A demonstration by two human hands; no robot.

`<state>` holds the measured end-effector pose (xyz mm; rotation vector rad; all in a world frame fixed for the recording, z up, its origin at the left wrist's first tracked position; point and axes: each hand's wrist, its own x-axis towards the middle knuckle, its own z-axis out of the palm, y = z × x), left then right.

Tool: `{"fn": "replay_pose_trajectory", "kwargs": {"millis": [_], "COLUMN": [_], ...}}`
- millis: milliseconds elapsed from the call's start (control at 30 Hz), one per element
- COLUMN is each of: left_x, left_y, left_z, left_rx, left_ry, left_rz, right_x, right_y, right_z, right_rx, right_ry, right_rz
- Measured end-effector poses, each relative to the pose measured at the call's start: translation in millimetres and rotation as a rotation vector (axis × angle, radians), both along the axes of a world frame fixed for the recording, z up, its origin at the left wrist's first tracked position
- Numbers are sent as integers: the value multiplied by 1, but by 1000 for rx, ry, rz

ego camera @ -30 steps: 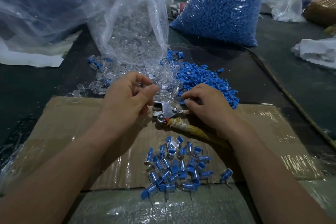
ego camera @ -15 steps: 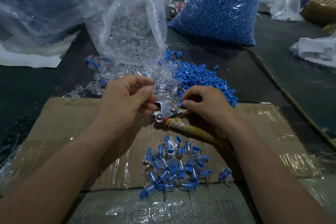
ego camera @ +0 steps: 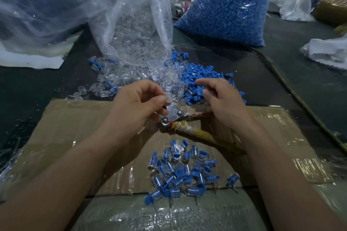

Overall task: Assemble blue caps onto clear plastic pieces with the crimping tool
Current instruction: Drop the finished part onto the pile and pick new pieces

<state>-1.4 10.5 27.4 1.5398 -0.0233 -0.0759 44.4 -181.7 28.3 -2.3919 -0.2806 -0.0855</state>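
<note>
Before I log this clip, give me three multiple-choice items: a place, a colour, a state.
1. Where do the finished pieces lie? A in a bag; B on the cardboard; C on white cloth.
2. What colour are the loose caps beyond the right hand? A red; B yellow; C blue.
3. What does the left hand do? A pinches a clear piece; B lies flat; C makes an empty fist.
Key: B, the pile sits on cardboard; C, the heap is plainly blue; A, the piece sits in its pinch.
</note>
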Motion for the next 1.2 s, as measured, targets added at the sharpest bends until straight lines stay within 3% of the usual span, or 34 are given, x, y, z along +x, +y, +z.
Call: {"fn": "replay_pose_trajectory", "kwargs": {"millis": [400,533,633,767,967,1200], "left_x": [0,-1,-2,-1,-1,-1], "left_y": [-4,-7,-6,-6,-5,-6], "left_z": [1,-1,0,0,2,3], "left_rx": [72,53,49,62,79,63], "left_ry": [-9,61,75,67,40,19], "left_rz": [14,61,65,73,77,91], "right_x": [-30,-28,-26,-29,-28,-33], "right_y": [21,27,24,16,7,5], "right_z": [8,2,3,11,16,20], "right_rx": [269,163,193,153,102,-232], "right_ry": [-149,-117,-77,32,103,211], "right_rz": [157,142,108,220,211,466]}}
